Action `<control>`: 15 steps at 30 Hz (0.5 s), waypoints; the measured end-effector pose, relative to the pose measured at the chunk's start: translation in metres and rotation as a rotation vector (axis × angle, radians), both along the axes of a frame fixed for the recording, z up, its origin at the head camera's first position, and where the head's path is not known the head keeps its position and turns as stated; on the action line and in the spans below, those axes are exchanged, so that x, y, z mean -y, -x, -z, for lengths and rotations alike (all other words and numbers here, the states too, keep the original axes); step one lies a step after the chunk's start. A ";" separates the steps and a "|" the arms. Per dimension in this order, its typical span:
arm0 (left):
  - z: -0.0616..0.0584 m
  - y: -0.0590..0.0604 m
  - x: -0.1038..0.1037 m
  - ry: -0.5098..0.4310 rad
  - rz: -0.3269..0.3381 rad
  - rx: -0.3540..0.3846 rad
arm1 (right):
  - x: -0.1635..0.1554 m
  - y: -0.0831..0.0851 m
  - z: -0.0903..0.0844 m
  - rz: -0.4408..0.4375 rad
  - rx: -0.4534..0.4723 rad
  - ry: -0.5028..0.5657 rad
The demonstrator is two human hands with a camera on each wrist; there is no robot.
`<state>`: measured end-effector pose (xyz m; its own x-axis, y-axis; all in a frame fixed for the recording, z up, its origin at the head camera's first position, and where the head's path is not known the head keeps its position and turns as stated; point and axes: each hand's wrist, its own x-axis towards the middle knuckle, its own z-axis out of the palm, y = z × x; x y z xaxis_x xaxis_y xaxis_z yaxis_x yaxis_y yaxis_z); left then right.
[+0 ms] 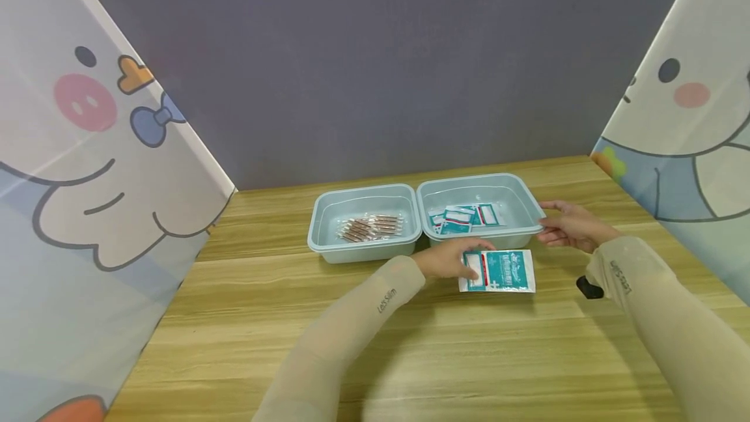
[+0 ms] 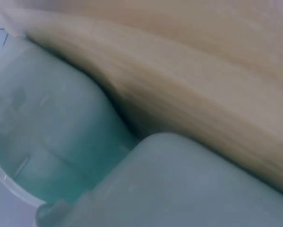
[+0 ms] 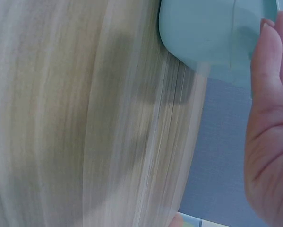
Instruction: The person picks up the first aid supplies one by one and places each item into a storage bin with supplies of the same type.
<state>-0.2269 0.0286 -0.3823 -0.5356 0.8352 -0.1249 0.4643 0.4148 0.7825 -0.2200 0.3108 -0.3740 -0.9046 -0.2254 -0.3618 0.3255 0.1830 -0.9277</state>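
Just beyond both hands, two pale-blue tubs point(image 1: 364, 249) stand side by side, rims touching, leaving no gap between. Bare wooden tabletop point(image 1: 410, 357) lies open nearer than the hands; patterned curtains point(image 1: 88, 181) close both flanks.

Beige sleeves point(image 1: 351, 318) w/ small dark lettering, bare hands point(image 1: 451, 258).

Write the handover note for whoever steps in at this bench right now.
Left hand: rests on the teal-and-white packet lying on the wooden table, in front of the right bin; whether its grip has closed on it cannot be told.
Right hand: open, fingers at the right bin's outer rim, holding nothing.
Done: several matching packets lie in the right bin; brown sachets lie in the left bin.
Left: the one packet outside the bins.
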 end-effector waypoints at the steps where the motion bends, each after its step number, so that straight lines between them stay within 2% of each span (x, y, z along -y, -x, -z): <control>1: -0.002 0.000 0.001 -0.003 0.000 -0.002 | 0.000 0.000 0.000 -0.001 0.001 -0.001; 8: -0.016 0.007 0.002 -0.011 -0.007 -0.044 | 0.000 0.001 -0.002 -0.010 0.004 -0.037; 12: -0.026 0.012 0.003 0.001 -0.076 -0.067 | 0.001 0.001 -0.003 -0.014 0.006 -0.049; 15: -0.032 0.018 0.004 -0.038 -0.156 -0.054 | 0.001 0.002 -0.003 -0.016 0.007 -0.050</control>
<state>-0.2446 0.0242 -0.3507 -0.6644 0.7448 -0.0624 0.4386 0.4562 0.7743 -0.2224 0.3097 -0.3708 -0.8985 -0.2215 -0.3789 0.3282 0.2342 -0.9151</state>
